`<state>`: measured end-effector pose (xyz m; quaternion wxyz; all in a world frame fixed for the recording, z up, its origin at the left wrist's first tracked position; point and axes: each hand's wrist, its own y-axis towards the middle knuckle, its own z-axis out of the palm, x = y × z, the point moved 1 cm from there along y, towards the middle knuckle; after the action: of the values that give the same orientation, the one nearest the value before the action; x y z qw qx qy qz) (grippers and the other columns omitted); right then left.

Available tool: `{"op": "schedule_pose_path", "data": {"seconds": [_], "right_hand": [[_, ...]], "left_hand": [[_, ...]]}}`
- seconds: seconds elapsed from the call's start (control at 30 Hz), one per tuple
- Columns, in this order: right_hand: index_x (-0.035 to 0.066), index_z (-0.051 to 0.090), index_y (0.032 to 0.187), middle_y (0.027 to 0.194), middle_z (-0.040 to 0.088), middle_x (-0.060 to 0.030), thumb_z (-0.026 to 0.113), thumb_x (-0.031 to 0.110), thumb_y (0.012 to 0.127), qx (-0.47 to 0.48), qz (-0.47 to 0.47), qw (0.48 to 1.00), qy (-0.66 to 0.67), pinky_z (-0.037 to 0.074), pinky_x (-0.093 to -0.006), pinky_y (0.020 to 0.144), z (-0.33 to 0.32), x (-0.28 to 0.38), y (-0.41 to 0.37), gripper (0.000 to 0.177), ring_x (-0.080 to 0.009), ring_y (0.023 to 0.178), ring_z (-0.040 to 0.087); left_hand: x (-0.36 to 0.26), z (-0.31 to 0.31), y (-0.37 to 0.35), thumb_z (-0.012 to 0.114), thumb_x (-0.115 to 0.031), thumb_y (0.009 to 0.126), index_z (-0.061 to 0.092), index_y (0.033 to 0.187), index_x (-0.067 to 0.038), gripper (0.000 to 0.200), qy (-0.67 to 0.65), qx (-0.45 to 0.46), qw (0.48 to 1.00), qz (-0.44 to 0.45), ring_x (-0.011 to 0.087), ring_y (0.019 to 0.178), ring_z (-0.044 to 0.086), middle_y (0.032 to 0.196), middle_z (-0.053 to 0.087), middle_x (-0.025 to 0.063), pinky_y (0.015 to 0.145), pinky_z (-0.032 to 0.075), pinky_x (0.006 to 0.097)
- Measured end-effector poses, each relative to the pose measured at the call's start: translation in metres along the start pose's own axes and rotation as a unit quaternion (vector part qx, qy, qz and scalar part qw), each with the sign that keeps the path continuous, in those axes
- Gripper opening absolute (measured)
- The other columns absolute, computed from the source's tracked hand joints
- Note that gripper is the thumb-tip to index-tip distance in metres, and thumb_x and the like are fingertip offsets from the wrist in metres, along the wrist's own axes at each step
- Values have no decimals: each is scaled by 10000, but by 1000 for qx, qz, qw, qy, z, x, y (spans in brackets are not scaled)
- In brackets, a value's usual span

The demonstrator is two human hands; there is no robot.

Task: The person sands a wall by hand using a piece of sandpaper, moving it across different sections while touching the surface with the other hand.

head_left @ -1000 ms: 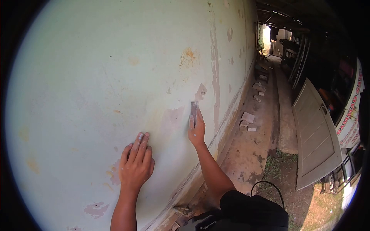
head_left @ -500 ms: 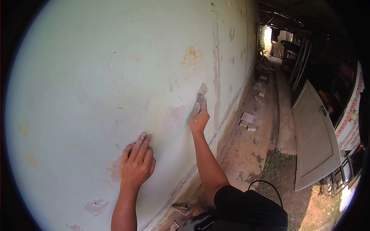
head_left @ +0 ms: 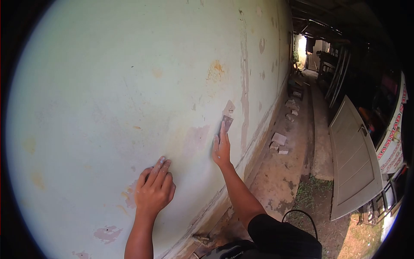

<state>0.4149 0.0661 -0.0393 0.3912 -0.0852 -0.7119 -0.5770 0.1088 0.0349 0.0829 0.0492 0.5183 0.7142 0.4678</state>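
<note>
My right hand (head_left: 221,151) grips a small, dark, flat putty scraper (head_left: 227,123), its broad blade against the pale green wall (head_left: 86,95). Just above the blade is a greyish bare patch (head_left: 230,106) with a small light mark in it. Lower and to the left, my left hand (head_left: 154,190) leans on the wall, two fingers stretched out and the others bent. Whitish residue speckles the fingers of both hands. Nothing shows in the left hand.
Orange stains (head_left: 215,70) and a long vertical grey strip (head_left: 244,86) mark the wall. Along its foot, broken blocks (head_left: 279,139) lie on the concrete path (head_left: 276,172). A pale door panel (head_left: 355,159) leans at the right, near a lettered banner (head_left: 390,138).
My right hand and the scraper have moved down the wall a little, uncovering more of the grey patch. My left hand keeps its place. The view has shifted slightly.
</note>
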Motion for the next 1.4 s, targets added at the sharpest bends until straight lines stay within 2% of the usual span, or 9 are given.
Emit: {"op": "schedule_pose_path", "data": {"seconds": [0.17, 0.43, 0.53, 0.67, 0.8, 1.1, 1.2, 1.3, 1.4], "right_hand": [[-30, 316, 1639, 1625, 409, -309, 413, -4, 1061, 6, -28, 1000, 6, 326, -455, 1244, 7, 40, 9, 587, -451, 1526, 389], [2, 261, 1667, 1709, 239, -315, 435, 79, 1096, 27, -5, 998, -52, 142, -520, 1310, 26, 56, 16, 602, -514, 1603, 123], [17, 235, 1679, 1719, 229, -298, 418, 107, 1111, -20, -43, 999, -6, 160, -510, 1307, 22, 47, 43, 604, -495, 1604, 152], [-23, 227, 1670, 1717, 237, -299, 413, 100, 1111, -2, 26, 999, 40, 168, -492, 1306, 20, 46, 53, 602, -463, 1605, 188], [-41, 199, 1670, 1710, 234, -314, 441, 139, 1103, 49, -130, 989, -40, 167, -484, 1303, 37, 63, -28, 643, -478, 1599, 191], [-32, 165, 1680, 1726, 198, -304, 501, 316, 1092, -45, 3, 998, 32, 107, -622, 1280, 36, 46, 60, 761, -519, 1589, 176], [-47, 128, 1681, 1724, 209, -304, 422, 229, 1090, 27, -97, 995, -14, 95, -587, 1294, 42, 77, 9, 716, -485, 1602, 171], [-39, 159, 1679, 1724, 203, -308, 465, 269, 1102, 79, -106, 991, -18, 112, -619, 1278, 38, 46, -26, 722, -503, 1594, 181], [-43, 154, 1677, 1726, 206, -301, 469, 214, 1085, -8, -38, 999, 34, 111, -592, 1289, 25, 23, 22, 718, -507, 1590, 185]], "left_hand": [[0, -2, 1, 705, -39, 795, 636, 837, -91, 97, 6, -3, 1000, 2, 199, 1302, 669, 1248, 756, 46, 961, 496, 390], [-1, -2, 2, 706, -41, 796, 633, 832, -95, 97, 5, -2, 1000, -2, 195, 1283, 682, 1221, 765, 39, 946, 497, 377], [-1, -2, 1, 707, -42, 796, 635, 834, -95, 97, 8, 1, 1000, -3, 194, 1279, 684, 1221, 765, 37, 945, 497, 373], [-1, -3, 1, 715, -72, 825, 639, 839, -108, 85, 18, 4, 1000, 1, 177, 1262, 686, 1222, 763, 41, 953, 508, 364], [-1, -2, 4, 706, -33, 800, 636, 836, -96, 101, 10, -4, 1000, 0, 191, 1254, 698, 1180, 772, 30, 908, 493, 364], [-2, 1, 3, 704, -25, 791, 639, 837, -97, 107, 9, -11, 1000, -4, 193, 1248, 702, 1158, 773, 24, 900, 486, 364], [-1, -1, 3, 712, -70, 818, 630, 819, -109, 91, 18, 0, 1000, 1, 170, 1234, 700, 1181, 769, 29, 908, 500, 358], [-1, -1, 3, 714, -72, 815, 628, 818, -107, 92, 16, -5, 1000, 4, 174, 1239, 697, 1175, 769, 28, 907, 500, 363], [-1, 0, 2, 710, -71, 814, 638, 828, -104, 80, 15, -5, 1000, 8, 177, 1243, 695, 1167, 769, 28, 904, 501, 366]]}}
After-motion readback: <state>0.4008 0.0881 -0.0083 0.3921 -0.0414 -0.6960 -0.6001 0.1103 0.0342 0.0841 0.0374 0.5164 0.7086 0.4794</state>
